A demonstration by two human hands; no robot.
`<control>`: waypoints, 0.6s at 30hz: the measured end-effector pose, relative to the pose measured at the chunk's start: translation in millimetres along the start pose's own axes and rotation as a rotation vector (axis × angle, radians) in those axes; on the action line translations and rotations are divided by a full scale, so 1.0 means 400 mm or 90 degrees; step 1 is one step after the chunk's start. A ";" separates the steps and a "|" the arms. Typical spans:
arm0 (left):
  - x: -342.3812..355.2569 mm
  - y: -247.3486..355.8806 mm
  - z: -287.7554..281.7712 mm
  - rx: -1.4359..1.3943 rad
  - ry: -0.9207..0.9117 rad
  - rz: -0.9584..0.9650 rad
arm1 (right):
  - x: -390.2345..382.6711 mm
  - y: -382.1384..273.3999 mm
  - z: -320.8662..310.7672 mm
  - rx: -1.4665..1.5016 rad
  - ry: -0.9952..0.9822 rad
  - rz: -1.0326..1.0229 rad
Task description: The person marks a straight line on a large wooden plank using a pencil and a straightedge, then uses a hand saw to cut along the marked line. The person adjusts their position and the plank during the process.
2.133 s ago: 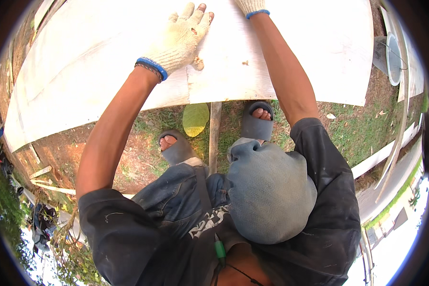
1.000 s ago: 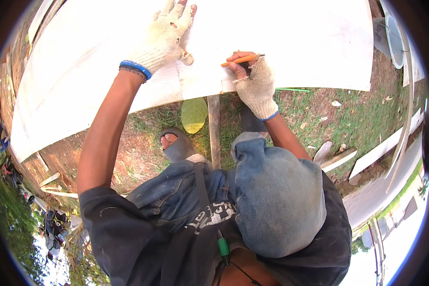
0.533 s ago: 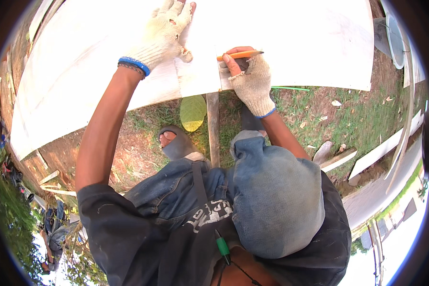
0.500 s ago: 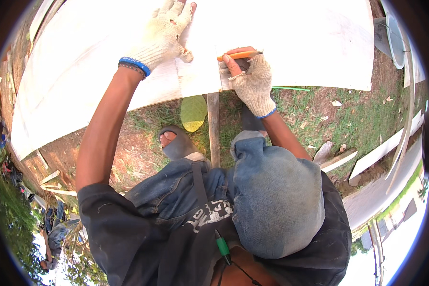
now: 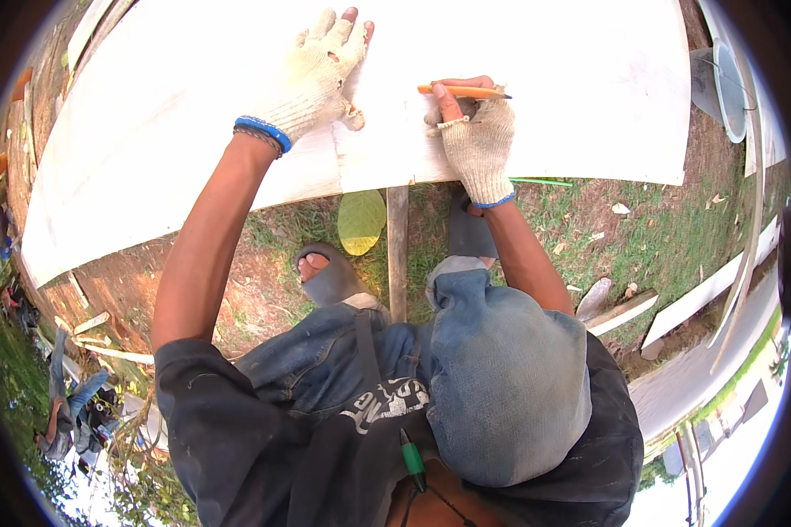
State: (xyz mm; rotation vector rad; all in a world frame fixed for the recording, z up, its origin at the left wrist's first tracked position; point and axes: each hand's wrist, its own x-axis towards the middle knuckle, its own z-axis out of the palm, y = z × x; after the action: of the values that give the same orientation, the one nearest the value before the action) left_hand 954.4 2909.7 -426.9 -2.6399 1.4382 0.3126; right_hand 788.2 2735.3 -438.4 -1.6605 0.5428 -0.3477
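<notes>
A large white board spans the far part of the head view, its near edge curving in front of my knees. My left hand, in a worn cream knit glove with bare fingertips showing, lies flat on it with fingers spread. To its right, my right hand, in a matching torn glove, grips an orange pencil between thumb and fingers. The pencil lies nearly level across the hand, with a dark end at the right. Between the hands, a faint line or seam crosses the board near its edge.
A wooden post stands under the board's near edge, beside a large green-yellow leaf. At the far right is a pale round basin. White planks lie on the grass at the right. A green pen hangs at my chest.
My right hand has shifted slightly right with the pencil, away from the faint line. My left hand stays flat on the board, its fingers a little more spread. The whole view has shifted slightly.
</notes>
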 end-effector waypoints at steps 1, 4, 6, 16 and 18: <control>-0.001 0.000 0.005 -0.002 0.004 -0.006 | -0.001 -0.003 -0.002 -0.063 -0.043 -0.038; -0.005 -0.003 0.020 -0.011 0.016 -0.014 | 0.017 -0.016 -0.004 -0.104 -0.068 -0.013; -0.008 -0.009 0.023 -0.021 0.024 -0.015 | 0.024 -0.015 0.011 -0.100 0.005 0.005; -0.007 0.014 -0.099 -0.116 -0.032 0.049 | 0.060 -0.001 0.019 -0.106 -0.003 -0.083; -0.006 0.014 -0.106 -0.124 -0.043 0.045 | 0.069 -0.001 0.017 -0.075 -0.009 -0.061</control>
State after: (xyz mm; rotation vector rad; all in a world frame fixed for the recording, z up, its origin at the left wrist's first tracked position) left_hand 953.4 2900.1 -385.2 -2.6999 1.5539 0.5711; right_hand 815.0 2726.4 -441.1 -1.8055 0.4813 -0.3792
